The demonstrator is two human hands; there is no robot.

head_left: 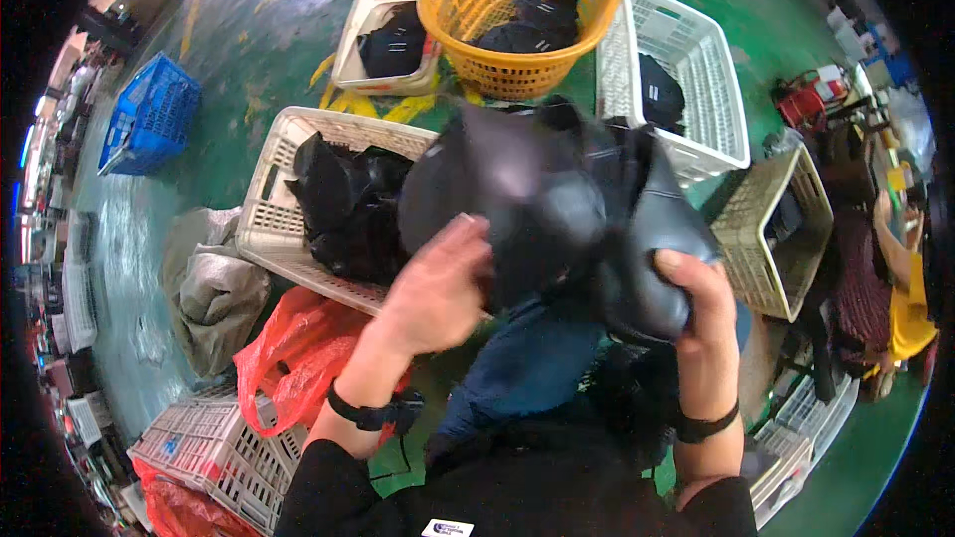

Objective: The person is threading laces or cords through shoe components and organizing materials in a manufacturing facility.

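A bunch of black, smooth leather-like pieces (542,209), shaped like shoe uppers, hangs before me above my lap, partly blurred. My right hand (701,298) is closed on a glossy black shoe upper (647,259) at the right of the bunch, thumb on top and the other fingers hidden behind it. At the bunch's left edge my left hand (438,283) has its fingers bent against a black piece; they are smeared by motion. Just left of it, a cream crate (271,164) holds more black uppers (348,204).
Beyond stand a yellow-orange basket (517,65), a cream bin (348,50) and a white crate (731,99), each holding black pieces. A beige crate (821,209) tilts at the right. Red plastic bags (298,348), a grey sack (214,278) and a blue crate (154,119) lie leftward.
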